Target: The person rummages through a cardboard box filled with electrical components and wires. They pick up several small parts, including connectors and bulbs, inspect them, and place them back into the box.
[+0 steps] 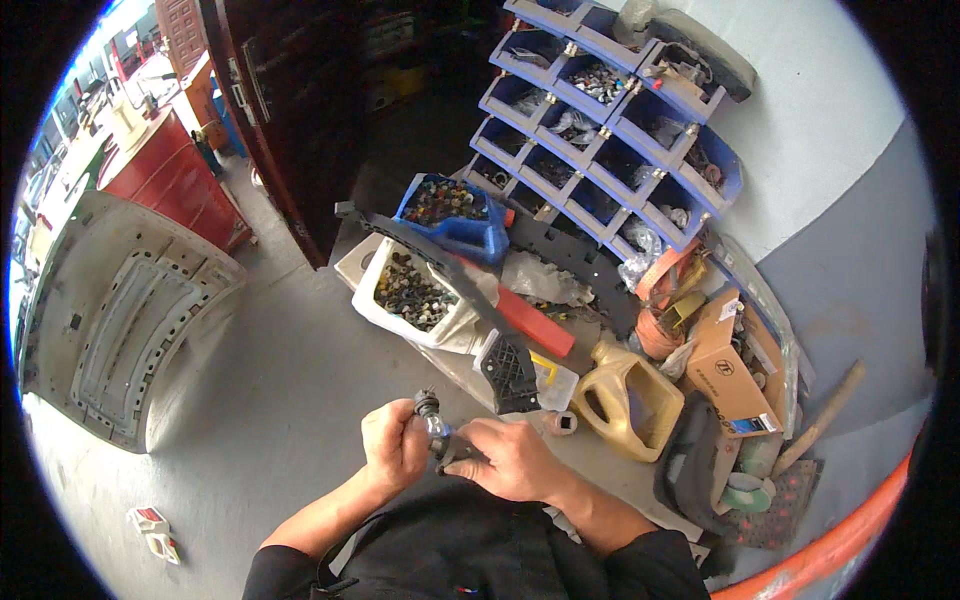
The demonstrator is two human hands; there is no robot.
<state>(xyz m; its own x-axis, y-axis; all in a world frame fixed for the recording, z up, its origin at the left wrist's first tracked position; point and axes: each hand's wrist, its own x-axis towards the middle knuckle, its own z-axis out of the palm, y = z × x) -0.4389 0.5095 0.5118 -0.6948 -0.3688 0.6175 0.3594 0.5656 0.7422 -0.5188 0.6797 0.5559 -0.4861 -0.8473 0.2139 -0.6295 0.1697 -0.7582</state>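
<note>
In front of my dark clothing, both hands meet around a small black fitting with a clear, shiny middle that looks like a bulb. My left hand grips it from the left, its fingers curled in. From the right, my right hand pinches the dark lower part between thumb and fingers. The fingers hide some of the fitting. Just beyond lies a long black plastic trim piece, slanting across a cut-open white jug full of small clips. A cut-open blue jug behind it holds more clips.
Blue stacked bins with small parts stand against the wall. To the right are a cut gold jug, a cardboard box, a tape roll and an orange pipe. A car hood panel and red drum stand left.
</note>
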